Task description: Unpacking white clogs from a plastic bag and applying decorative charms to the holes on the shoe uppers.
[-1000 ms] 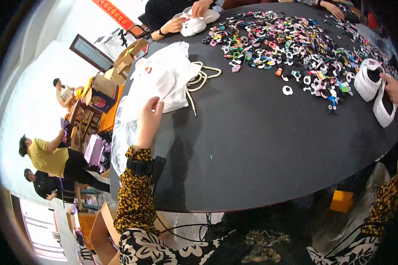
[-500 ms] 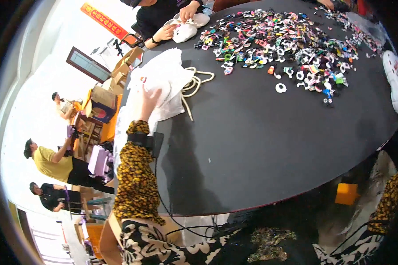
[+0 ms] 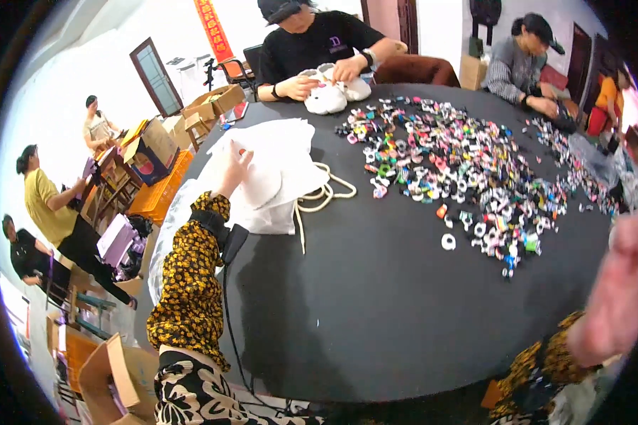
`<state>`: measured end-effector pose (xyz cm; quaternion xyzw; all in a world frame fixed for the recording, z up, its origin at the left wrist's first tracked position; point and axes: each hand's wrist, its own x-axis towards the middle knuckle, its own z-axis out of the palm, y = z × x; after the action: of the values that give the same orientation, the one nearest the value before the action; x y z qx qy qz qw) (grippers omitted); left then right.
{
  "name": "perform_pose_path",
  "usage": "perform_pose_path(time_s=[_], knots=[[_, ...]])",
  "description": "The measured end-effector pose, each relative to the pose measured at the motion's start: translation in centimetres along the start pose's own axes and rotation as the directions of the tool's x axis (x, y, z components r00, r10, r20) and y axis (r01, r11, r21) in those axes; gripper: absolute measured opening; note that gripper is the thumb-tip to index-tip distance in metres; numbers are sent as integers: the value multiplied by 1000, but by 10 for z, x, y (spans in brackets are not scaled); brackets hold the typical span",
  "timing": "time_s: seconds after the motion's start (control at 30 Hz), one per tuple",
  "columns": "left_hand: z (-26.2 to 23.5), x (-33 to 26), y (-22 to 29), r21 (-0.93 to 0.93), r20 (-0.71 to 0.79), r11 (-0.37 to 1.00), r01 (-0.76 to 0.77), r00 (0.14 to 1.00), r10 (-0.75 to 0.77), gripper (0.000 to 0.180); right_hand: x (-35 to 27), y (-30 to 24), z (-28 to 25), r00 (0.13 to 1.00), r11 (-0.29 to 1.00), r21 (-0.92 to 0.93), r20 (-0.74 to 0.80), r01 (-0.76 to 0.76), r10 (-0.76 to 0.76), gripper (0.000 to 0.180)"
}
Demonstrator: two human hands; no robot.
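My left hand [image 3: 232,172] lies on a white, rounded soft thing [image 3: 262,185] at the table's left, its thumb and fingers apart. A small red spot [image 3: 242,151] shows between them; what it belongs to is unclear. White plastic bags [image 3: 290,142] spread under and around that hand, and a cream cord [image 3: 327,190] curls out beside them. My right hand [image 3: 617,290] is raised at the right rim, smeared by motion, its fingers unclear. Nearest to it is a large heap of small colourful charms [image 3: 468,170] on the dark table [image 3: 376,304].
Across the table a person in black [image 3: 312,42] handles white plush slippers [image 3: 327,98]. Another person in grey [image 3: 521,67] works at the far right. A clear plastic bag [image 3: 595,161] lies by the heap. Cardboard boxes [image 3: 152,152] and several people stand to the left. A cable runs along my left arm.
The view has tilted up, showing more of the people opposite. My right hand has come up into view at the right. My left hand stays on the white thing.
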<state>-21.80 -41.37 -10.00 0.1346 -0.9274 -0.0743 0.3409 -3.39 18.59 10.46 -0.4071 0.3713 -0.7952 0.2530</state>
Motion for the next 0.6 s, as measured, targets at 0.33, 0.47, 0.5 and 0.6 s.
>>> perform_pose_path(time_s=[0.33, 0.47, 0.5, 0.6], knots=[[-49, 1, -3, -358, 327, 884, 302, 927, -184, 46, 22, 162, -43, 848, 945, -292, -454, 148, -273, 36], [-91, -9, 4, -455, 110, 880, 136, 989, -96, 35, 29, 179, -48, 855, 953, -298, -480, 54, -199, 32], [-98, -12, 6, -536, 67, 837, 113, 994, -91, 31, 31, 184, -50, 848, 952, -304, -502, 13, -172, 29], [-135, -29, 54, -543, 47, 840, -12, 998, 44, 21, 30, 198, -64, 863, 955, -294, -492, -38, -117, 23]])
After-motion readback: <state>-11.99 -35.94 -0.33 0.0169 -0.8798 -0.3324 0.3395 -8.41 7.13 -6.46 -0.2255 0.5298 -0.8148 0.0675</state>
